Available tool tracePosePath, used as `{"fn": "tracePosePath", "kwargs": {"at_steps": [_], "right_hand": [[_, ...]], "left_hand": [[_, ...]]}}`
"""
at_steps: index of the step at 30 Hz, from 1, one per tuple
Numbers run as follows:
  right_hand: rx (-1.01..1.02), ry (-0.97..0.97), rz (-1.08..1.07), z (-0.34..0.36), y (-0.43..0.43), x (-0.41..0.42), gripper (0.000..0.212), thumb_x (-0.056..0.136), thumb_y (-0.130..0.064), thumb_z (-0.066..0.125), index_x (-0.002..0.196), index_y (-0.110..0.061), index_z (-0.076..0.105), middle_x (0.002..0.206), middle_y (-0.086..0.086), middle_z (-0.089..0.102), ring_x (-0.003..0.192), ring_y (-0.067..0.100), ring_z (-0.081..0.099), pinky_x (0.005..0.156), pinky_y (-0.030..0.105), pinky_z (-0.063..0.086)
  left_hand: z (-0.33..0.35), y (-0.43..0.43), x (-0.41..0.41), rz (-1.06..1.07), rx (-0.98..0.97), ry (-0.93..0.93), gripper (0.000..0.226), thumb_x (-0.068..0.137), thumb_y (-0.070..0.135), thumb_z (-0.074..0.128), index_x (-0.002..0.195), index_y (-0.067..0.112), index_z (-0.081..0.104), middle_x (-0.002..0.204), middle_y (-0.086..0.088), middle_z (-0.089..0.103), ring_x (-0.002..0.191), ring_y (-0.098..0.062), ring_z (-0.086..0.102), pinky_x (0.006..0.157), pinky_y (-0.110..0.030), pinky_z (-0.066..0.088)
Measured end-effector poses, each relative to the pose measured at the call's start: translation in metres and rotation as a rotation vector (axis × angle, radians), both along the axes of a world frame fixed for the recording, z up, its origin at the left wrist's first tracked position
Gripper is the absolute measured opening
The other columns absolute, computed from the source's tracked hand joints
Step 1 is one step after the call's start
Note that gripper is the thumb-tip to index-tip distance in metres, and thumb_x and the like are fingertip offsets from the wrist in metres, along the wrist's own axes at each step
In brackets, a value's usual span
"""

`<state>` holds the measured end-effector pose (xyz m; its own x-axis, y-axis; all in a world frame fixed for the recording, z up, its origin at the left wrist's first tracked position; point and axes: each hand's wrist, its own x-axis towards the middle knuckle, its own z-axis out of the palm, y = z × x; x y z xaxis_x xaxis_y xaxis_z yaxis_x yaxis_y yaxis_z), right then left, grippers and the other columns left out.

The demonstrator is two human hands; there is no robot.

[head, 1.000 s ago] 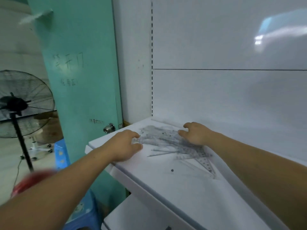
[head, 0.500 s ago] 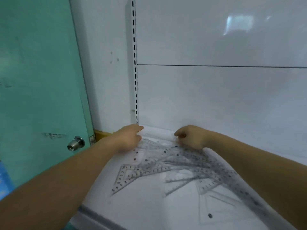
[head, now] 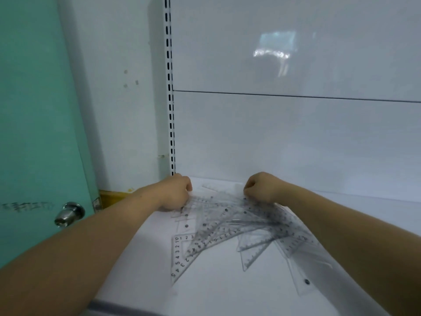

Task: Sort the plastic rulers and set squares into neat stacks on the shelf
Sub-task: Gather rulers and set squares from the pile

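Both hands curl, fingers bent under, onto the far edge of a loose pile of clear plastic rulers and set squares (head: 230,226); whether either grip pinches a piece cannot be told. The left hand (head: 176,192) and right hand (head: 262,187) sit apart. The pile fans across the white shelf (head: 216,290), beside a teal door (head: 38,133).

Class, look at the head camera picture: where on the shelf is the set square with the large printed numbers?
The set square lies flat at the near-left edge of the clear ruler pile on the white shelf, nearer the camera than the left hand.
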<state>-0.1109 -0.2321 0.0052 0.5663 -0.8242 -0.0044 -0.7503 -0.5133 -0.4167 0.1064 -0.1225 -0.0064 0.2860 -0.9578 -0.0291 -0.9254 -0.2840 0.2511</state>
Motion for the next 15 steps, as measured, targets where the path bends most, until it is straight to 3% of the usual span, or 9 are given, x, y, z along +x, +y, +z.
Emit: {"fn": "tracePosePath", "kwargs": {"at_steps": [3,7,11,15], "right_hand": [[0.053,-0.075,-0.017,0.005,-0.003,-0.001,0.021,0.091,-0.016,0.054,0.106,-0.005,0.065,0.098,0.004,0.058,0.087,0.020,0.053,0.072,0.028,0.043],[0.089,-0.176,-0.002,0.012,-0.007,-0.001,0.013,0.092,-0.013,0.048,0.097,-0.008,0.059,0.090,0.003,0.058,0.082,0.022,0.057,0.066,0.027,0.047],[-0.022,-0.224,0.019,0.016,-0.012,-0.002,0.014,0.095,-0.016,0.043,0.096,-0.012,0.056,0.093,0.001,0.057,0.076,0.016,0.054,0.062,0.024,0.042],[-0.196,-0.277,0.027,0.018,-0.013,-0.005,0.015,0.099,-0.023,0.036,0.101,-0.017,0.050,0.093,0.004,0.061,0.074,0.020,0.056,0.063,0.031,0.047]], "left_hand": [[-0.001,0.002,0.000,0.009,-0.081,0.092,0.021,0.089,0.010,0.048,0.107,0.021,0.049,0.110,-0.001,0.055,0.097,-0.019,0.053,0.081,-0.027,0.043],[0.001,0.004,0.000,0.022,-0.230,0.212,0.012,0.087,0.011,0.058,0.090,0.021,0.053,0.082,0.005,0.052,0.073,-0.012,0.050,0.064,-0.022,0.040],[0.004,0.005,-0.002,0.024,-0.302,0.271,0.015,0.087,0.010,0.058,0.077,0.022,0.060,0.077,0.009,0.059,0.071,-0.007,0.053,0.062,-0.018,0.040],[0.005,0.005,0.002,0.063,-0.360,0.303,0.022,0.091,0.010,0.050,0.076,0.024,0.057,0.082,0.004,0.064,0.081,-0.017,0.060,0.071,-0.025,0.047]]}}
